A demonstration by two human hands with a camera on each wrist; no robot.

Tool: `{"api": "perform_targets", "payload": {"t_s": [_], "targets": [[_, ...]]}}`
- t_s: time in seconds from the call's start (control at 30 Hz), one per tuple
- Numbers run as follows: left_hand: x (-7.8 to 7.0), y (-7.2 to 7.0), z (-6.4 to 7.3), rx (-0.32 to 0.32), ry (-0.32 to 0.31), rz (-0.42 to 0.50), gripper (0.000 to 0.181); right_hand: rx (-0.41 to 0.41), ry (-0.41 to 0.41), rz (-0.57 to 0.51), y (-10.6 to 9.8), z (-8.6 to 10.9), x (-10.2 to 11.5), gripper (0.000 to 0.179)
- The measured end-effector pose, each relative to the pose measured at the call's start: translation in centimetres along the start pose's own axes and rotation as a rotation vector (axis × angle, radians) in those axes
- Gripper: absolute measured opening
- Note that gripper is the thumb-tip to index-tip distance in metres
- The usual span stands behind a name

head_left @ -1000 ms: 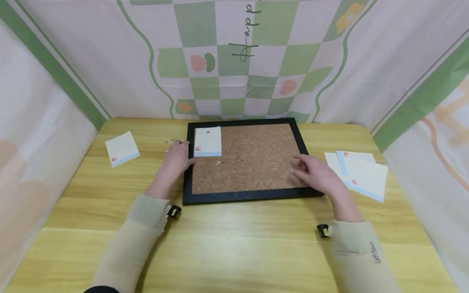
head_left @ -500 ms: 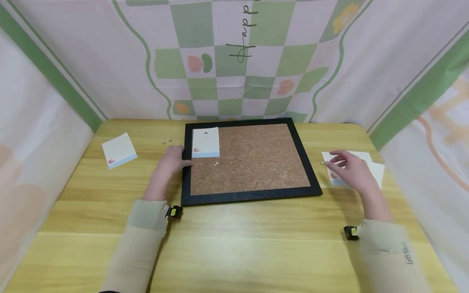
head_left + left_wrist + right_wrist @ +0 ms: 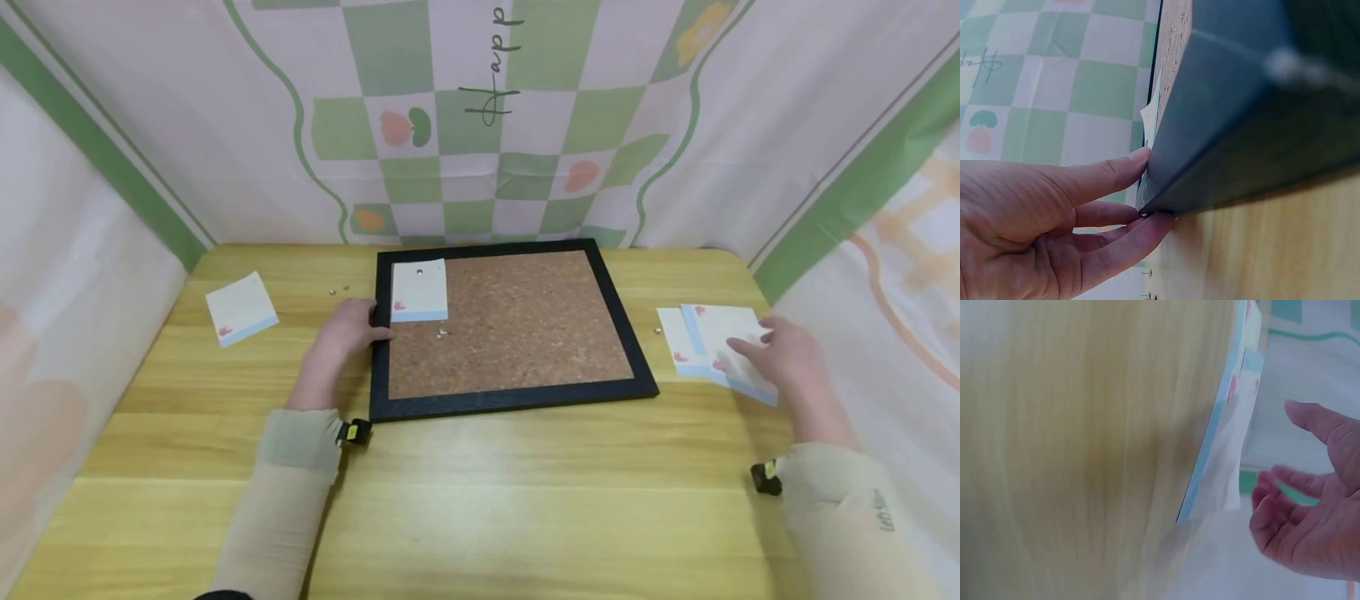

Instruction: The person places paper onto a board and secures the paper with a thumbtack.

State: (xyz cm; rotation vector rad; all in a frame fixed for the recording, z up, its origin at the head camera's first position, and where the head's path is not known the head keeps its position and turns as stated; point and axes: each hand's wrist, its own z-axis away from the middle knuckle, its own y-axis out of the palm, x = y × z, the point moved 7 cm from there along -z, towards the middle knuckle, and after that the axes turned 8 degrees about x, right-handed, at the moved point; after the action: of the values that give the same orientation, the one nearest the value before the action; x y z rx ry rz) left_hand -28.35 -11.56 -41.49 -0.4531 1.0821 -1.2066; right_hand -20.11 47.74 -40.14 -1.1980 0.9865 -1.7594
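A cork board (image 3: 525,333) with a black frame lies on the wooden table. My left hand (image 3: 342,333) holds the frame's left side, the thumb on top and the other fingers at the lower edge, as the left wrist view shows. On the cork's upper left, a white note sheet (image 3: 420,293) has a small tack (image 3: 419,272) in it. My right hand (image 3: 797,358) hovers at the right side of several overlapping note sheets (image 3: 738,321), thumb out and fingers loosely bent, holding nothing. The right wrist view has this hand (image 3: 1310,506) apart from the sheets.
Another note sheet (image 3: 242,308) lies at the table's far left. Small tacks (image 3: 333,292) lie left of the board, and one tiny shiny piece (image 3: 657,331) is beside the right-hand sheets. Small metallic bits (image 3: 442,333) sit on the cork. Patterned curtains (image 3: 480,125) surround the table.
My right hand has moved right, from the board's right edge across to the far side of the note sheets. A tiny shiny piece now lies left of them. My left hand stays at the frame.
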Motion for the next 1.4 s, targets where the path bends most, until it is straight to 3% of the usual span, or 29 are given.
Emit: {"api": "perform_targets", "payload": {"t_s": [0.23,0.4,0.57,0.7,1.03,1.27,1.4], "targets": [[0.1,0.0,0.0,-0.009,0.003,-0.002,0.057,0.057,0.104,0.063,0.1,0.3,-1.9,0.092],[0.3,0.1,-0.1,-0.017,0.004,0.003,0.055,0.172,0.147,0.124,1.2,0.2,-2.7,0.107],[0.3,0.2,-0.2,-0.009,-0.003,0.008,0.059,0.25,0.123,0.177,1.7,0.0,-2.4,0.108],[0.4,0.1,-0.2,0.0,-0.012,0.015,0.064,0.268,0.124,0.188,1.7,-0.2,-1.7,0.106],[0.4,0.3,-0.4,-0.005,-0.01,0.003,0.065,0.173,0.237,0.009,1.7,-0.5,-0.9,0.122],[0.5,0.3,-0.3,-0.004,-0.015,0.0,0.066,0.049,0.2,-0.001,1.6,-0.6,-0.7,0.111],[0.5,0.2,-0.3,-0.008,-0.008,0.005,0.065,0.013,0.176,-0.084,1.5,-0.7,-0.8,0.093]]}}
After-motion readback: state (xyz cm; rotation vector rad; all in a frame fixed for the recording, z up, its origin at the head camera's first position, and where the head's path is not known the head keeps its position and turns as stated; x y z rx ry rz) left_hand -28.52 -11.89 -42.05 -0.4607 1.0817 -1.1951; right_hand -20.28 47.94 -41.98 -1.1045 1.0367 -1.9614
